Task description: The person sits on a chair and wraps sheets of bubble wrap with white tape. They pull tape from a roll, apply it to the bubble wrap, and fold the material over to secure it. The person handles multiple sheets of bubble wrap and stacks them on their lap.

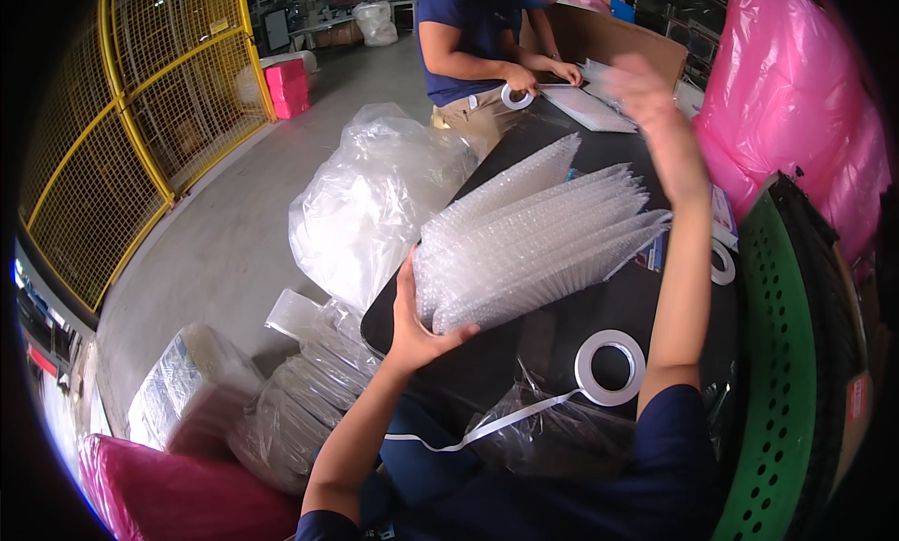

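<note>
A thick stack of clear bubble-wrap bags (534, 241) lies across the black table, its far edges fanned upward. My left hand (419, 330) grips the near left end of this stack, thumb along the front and fingers behind. My right hand (646, 96) is raised above the far right part of the table, blurred by motion; its fingers look stretched out and I see nothing in them. Near me, a white roll of tape (609, 368) has a loose strip (506, 427) trailing left toward my body.
Across the table (524, 349), a co-worker (468, 44) handles flat bubble-wrap sheets (590, 108) beside a tape roll (516, 96). Large clear plastic bags (375, 204) stand left. A green perforated panel (773, 372) and pink wrapped bundles (787, 91) border the right. Yellow mesh fencing (140, 101) stands far left.
</note>
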`<state>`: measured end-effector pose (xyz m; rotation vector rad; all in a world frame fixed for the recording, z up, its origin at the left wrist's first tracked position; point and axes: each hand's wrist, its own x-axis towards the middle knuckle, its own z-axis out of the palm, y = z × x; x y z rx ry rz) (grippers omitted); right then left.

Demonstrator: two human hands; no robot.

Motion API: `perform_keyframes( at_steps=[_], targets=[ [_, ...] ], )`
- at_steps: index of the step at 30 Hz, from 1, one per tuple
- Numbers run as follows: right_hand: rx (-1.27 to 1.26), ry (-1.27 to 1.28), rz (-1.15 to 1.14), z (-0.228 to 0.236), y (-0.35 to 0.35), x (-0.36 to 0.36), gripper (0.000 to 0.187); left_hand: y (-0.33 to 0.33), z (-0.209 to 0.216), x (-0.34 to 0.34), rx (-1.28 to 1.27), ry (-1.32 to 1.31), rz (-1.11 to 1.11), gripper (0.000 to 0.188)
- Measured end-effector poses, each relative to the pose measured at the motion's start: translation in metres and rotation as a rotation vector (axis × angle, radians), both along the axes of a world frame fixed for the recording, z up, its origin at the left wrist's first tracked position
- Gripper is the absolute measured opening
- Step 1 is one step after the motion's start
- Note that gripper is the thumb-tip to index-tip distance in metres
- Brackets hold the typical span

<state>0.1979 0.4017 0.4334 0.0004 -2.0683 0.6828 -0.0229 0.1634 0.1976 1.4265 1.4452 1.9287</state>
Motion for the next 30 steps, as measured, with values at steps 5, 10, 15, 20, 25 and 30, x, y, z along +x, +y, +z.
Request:
perform_keyframes(
  at_steps=[5,10,15,20,25,30],
  targets=[
    [-0.892,0.218,0.866,-0.081,0.152,0.096,0.061,0.015,-0.004,0.002,0.074,-0.087,-0.186,0.128],
    [-1.418,-0.046,0.483,-0.175,0.095,-0.018,0.071,0.002,0.006,-0.003,0.033,0.138,-0.101,0.134],
    [-1.395,-0.077,0.387,-0.164,0.134,-0.015,0.074,0.017,0.0,-0.001,-0.075,0.081,0.032,0.093],
    [-1.193,0.566,0.499,-0.101,0.095,0.005,0.079,0.015,0.0,-0.005,0.032,-0.437,0.188,0.074],
    [-1.057,0.569,-0.314,-0.104,0.013,-0.005,0.097,0.017,0.019,0.001,0.096,-0.979,0.083,0.067],
    [-1.038,0.164,0.24,-0.156,-0.088,-0.049,0.117,0.019,0.036,0.048,0.09,-0.941,-0.189,0.061]
  ],
)
